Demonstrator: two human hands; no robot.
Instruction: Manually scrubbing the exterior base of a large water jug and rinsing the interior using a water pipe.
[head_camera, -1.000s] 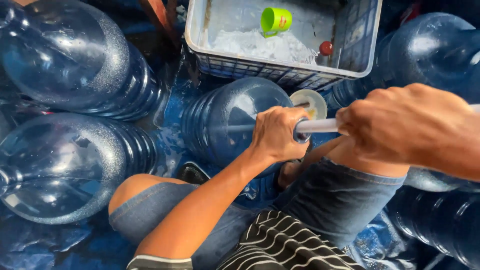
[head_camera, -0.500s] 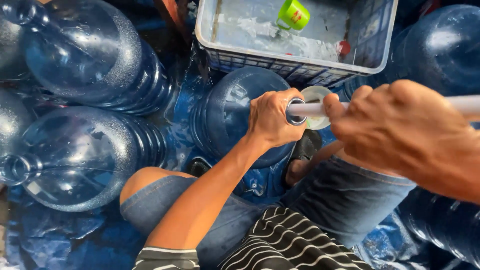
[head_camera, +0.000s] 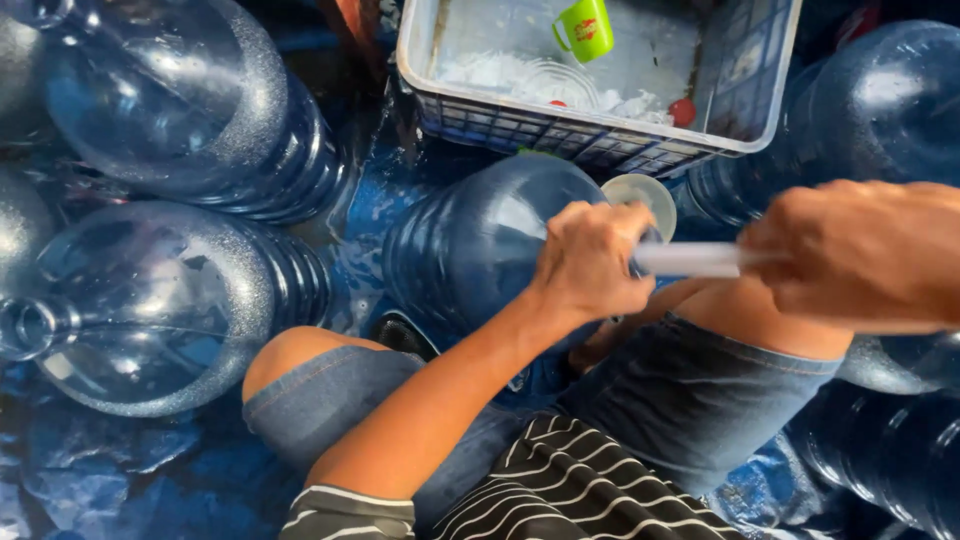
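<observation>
A large blue water bottle (head_camera: 470, 240) lies on its side between my knees, its neck toward my hands. My left hand (head_camera: 590, 262) is closed around the bottle's neck end, where a white rod (head_camera: 690, 259) enters. My right hand (head_camera: 860, 255), blurred and close to the camera, grips the other end of the white rod. A round white cap or disc (head_camera: 640, 190) shows just behind my left hand.
Several empty blue water bottles (head_camera: 170, 100) lie around on blue sheeting at left and right. A white plastic crate (head_camera: 600, 135) at the top holds foam, a green cup (head_camera: 585, 28) and a small red cap (head_camera: 682, 112).
My view has shifted slightly. My right hand has drawn the white rod further out to the right, while my left hand stays at the bottle's neck.
</observation>
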